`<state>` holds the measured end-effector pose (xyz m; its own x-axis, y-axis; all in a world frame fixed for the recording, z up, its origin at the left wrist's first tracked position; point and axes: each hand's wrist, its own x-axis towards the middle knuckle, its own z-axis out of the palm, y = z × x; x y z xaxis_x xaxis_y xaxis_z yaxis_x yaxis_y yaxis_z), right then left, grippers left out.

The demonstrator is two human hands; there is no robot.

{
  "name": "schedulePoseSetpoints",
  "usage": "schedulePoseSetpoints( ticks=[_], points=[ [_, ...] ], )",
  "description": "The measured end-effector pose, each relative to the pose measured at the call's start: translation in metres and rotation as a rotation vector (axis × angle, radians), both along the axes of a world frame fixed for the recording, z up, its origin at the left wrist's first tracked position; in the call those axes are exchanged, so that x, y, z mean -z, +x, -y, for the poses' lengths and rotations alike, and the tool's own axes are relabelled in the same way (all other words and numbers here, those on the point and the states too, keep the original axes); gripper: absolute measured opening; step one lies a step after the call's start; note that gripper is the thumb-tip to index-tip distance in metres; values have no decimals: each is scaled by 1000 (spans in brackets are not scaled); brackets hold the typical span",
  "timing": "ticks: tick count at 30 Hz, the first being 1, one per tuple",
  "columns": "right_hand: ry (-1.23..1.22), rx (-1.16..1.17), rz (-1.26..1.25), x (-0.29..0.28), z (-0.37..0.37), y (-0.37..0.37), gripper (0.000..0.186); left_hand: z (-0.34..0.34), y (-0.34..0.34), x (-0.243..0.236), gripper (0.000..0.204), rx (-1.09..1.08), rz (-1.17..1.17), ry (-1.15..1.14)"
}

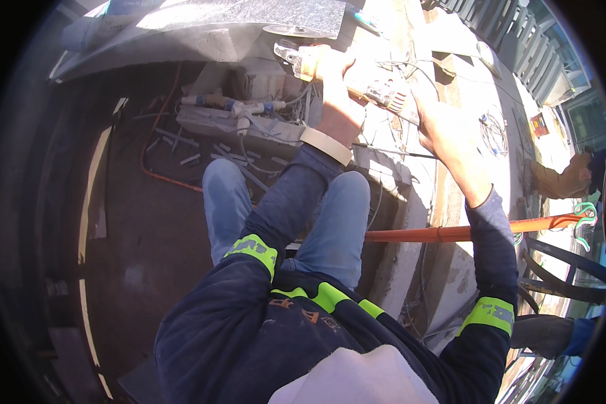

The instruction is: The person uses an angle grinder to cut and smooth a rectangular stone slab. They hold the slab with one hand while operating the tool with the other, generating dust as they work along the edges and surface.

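My left hand (337, 77) is wrapped round the front body of an orange angle grinder (387, 94) near the top of the view. My right hand (431, 124) is closed on the grinder's rear end. Just beyond the metal head, a thin round disc (296, 30) is at the edge of a speckled grey slab (229, 23); whether it is attached to the grinder, I cannot tell. A dark cord crosses the pale ledge around the tool.
White pipe fittings (239, 111) and scattered strips lie below the slab. An orange bundled conduit (451, 233) crosses beside my knees. A coiled wire (493, 131) is at the right. A co-worker's gloved hand (562, 175) and black metal bars (559, 262) are at the right edge.
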<state>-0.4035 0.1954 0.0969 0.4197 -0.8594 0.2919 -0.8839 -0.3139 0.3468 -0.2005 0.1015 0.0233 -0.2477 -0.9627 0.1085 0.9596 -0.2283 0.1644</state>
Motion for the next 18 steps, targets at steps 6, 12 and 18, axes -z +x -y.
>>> schedulePoseSetpoints(
  ticks=[6,12,18],
  points=[
    [5,9,21,-4,1,9,78,15,-1,8,18,39,11,94],
    [-13,8,11,-6,8,18,71,20,2,9,23,3,45,108],
    [2,-58,73,2,18,10,65,30,2,12,23,1,2,108]
  ],
)
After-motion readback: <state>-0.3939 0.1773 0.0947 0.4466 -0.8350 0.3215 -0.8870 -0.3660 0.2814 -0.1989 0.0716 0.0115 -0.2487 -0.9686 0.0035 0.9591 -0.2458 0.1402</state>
